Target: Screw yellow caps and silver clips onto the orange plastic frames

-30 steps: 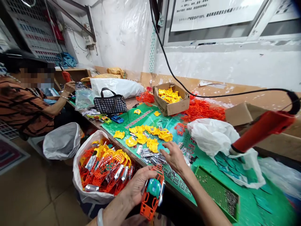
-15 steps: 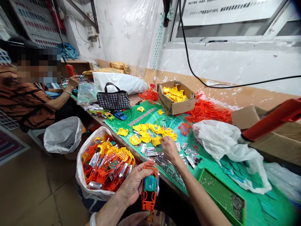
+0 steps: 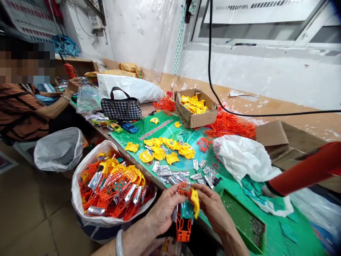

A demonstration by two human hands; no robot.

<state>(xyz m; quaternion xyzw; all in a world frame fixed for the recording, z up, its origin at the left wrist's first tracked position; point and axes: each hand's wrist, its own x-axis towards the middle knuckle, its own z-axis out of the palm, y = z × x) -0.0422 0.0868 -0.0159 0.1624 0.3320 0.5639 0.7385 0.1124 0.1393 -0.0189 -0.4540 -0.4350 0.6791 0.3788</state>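
My left hand (image 3: 161,210) is closed round an orange plastic toy car frame (image 3: 183,227) with a dark green body inside it. A curved yellow plastic car part (image 3: 195,203) is pinched in my right hand (image 3: 214,207), held up against the frame's right side; I cannot tell whether it is fastened. Just beyond my hands lie loose silver plastic parts (image 3: 173,176) and a group of yellow car parts (image 3: 159,153) on the green sheet (image 3: 135,133). Left of my left hand, a white-lined bin (image 3: 77,193) holds many orange, yellow and silver assemblies.
A cardboard box (image 3: 183,115) of yellow parts and heaped orange frames (image 3: 231,124) stand at the back. On the right are a green basket (image 3: 222,199) of small metal pieces, a white plastic bag (image 3: 239,154) and a red power tool (image 3: 303,169). A co-worker (image 3: 23,106) sits at left.
My right hand has come back from the yellow parts on the table with one of them, bringing it against the orange frame in my left hand. The view has shifted slightly.
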